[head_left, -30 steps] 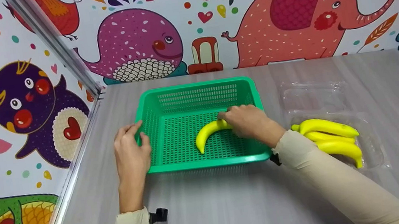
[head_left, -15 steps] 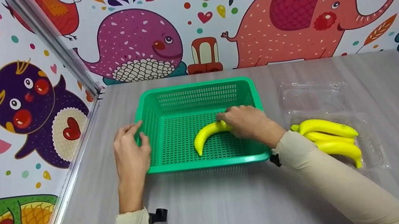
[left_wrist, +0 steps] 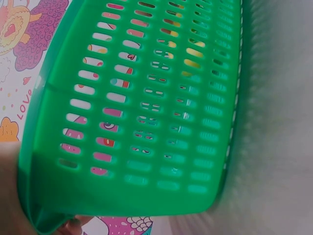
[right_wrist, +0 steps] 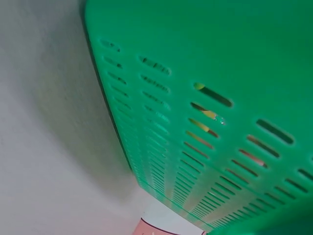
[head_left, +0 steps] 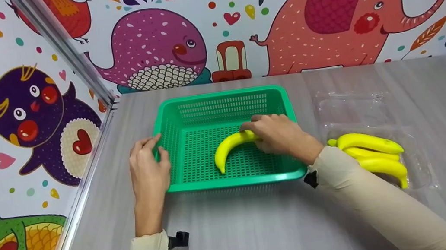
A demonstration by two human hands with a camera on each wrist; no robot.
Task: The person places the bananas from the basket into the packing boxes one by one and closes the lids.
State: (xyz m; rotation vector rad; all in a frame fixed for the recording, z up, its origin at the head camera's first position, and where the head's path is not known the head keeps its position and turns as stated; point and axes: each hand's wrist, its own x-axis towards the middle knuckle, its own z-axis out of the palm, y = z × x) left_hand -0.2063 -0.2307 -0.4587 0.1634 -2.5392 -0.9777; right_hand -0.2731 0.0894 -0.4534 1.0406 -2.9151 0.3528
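Observation:
A green plastic basket point(head_left: 235, 181) with perforated walls stands on the table. Inside it, my right hand point(head_left: 279, 134) grips one end of a yellow banana point(head_left: 228, 147); the other end curves down toward the basket's floor. Whether that tip touches the floor cannot be told. At the basket's left rim, my left hand point(head_left: 148, 166) holds the edge with thumb and fingers. The left wrist view shows the basket's outer wall point(left_wrist: 127, 196) close up, part of the hand point(left_wrist: 10, 196) beside its rim. In the right wrist view, yellow shows through slots of the basket wall point(right_wrist: 161, 29).
Several more bananas point(head_left: 367, 144) lie in a clear plastic clamshell box point(head_left: 417, 158) right of the basket, its lid point(head_left: 351, 109) folded open toward the back. Patterned wall panels point(head_left: 236, 31) bound the table point(head_left: 238, 236) at the back and left.
The banana in my right hand has shifted slightly left and its gripped end has risen a little within the basket. My left hand stays at the rim.

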